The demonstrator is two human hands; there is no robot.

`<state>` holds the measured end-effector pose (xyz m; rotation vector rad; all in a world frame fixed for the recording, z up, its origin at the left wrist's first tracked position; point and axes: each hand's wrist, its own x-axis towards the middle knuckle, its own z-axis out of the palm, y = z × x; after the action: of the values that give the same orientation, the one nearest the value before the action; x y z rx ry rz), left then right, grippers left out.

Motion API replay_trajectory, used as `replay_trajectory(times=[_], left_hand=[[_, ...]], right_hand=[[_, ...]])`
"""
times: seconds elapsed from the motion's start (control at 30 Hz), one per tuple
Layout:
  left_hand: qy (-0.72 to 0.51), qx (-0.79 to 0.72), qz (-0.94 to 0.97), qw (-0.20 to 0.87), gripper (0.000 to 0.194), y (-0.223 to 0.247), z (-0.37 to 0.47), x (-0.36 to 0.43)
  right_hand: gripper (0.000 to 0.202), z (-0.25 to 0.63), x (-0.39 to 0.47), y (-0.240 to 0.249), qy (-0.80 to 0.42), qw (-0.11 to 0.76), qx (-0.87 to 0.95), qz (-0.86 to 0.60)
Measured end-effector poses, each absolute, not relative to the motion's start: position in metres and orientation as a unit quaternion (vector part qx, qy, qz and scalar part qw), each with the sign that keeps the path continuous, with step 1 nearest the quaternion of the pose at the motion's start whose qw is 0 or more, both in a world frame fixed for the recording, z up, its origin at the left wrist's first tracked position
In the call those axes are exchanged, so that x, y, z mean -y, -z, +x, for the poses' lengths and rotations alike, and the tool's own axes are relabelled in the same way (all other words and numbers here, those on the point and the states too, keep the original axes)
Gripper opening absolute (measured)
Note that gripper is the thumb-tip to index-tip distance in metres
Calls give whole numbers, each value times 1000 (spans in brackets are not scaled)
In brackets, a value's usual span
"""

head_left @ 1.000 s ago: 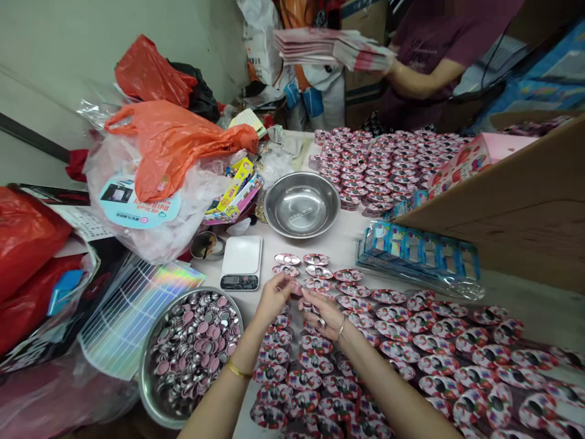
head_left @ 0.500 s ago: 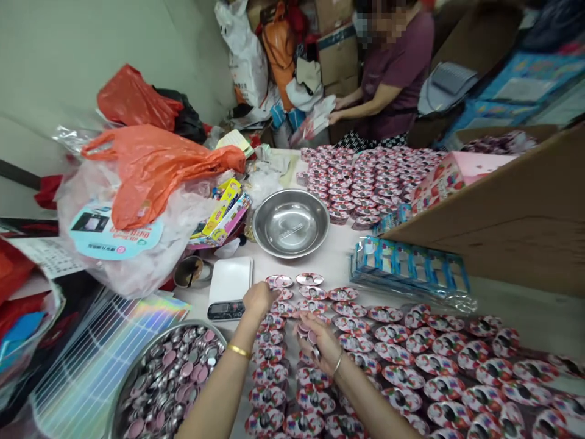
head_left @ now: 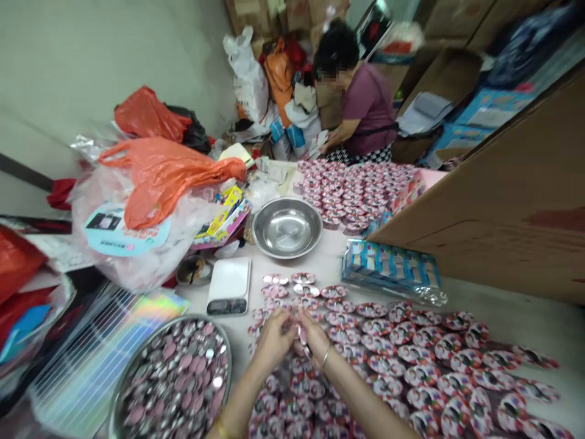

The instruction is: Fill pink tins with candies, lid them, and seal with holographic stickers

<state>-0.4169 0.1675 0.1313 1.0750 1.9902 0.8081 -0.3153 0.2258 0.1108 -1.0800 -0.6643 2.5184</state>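
Note:
My right hand [head_left: 314,336] is closed around a few small round pink-and-silver discs [head_left: 302,334]. Against it, with bent and pinched fingers, is my left hand [head_left: 276,335]; what its fingertips hold is hidden. Both hands hover over rows of oval red-and-white printed pieces [head_left: 375,344] with dark middles. Shiny silver discs lie on an oval piece [head_left: 275,280] at the far end of the left row, and more on another [head_left: 306,290] beside it. Left of my forearm, a large metal bowl [head_left: 230,366] is heaped with loose pink and silver discs [head_left: 183,378].
An empty steel basin [head_left: 287,228] and a white scale [head_left: 229,285] stand beyond my hands. Plastic bags [head_left: 155,177] pile up at left. Blue packs [head_left: 390,265] lie beside a big cardboard box [head_left: 503,195]. Across the table a person [head_left: 365,103] handles something pale.
My left hand has come back from the far oval pieces to meet my right hand. Silver discs now show on far ovals. The view has shifted, and the other person is bent lower.

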Motion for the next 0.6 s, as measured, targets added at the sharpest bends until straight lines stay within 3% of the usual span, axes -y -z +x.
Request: replay_trajectory(times=[0.1, 0.2, 0.37, 0.5, 0.6], left_hand=[[-355, -784, 351, 370, 8, -128, -424, -161], [-340, -843, 286, 303, 11, -121, -449, -163], [-174, -901, 289, 274, 8, -111, -474, -183], [7, -905, 314, 288, 20, -106, -474, -203], [77, -889, 330, 309, 27, -106, -478, -212]], right_hand=[[46, -312, -216, -114, -896, 116, 166, -395], [37, -305, -210, -111, -908, 90, 115, -392], [33, -295, -209, -108, -912, 90, 110, -384], [36, -294, -212, -108, -908, 95, 152, -379], [44, -299, -214, -106, -889, 120, 207, -390]])
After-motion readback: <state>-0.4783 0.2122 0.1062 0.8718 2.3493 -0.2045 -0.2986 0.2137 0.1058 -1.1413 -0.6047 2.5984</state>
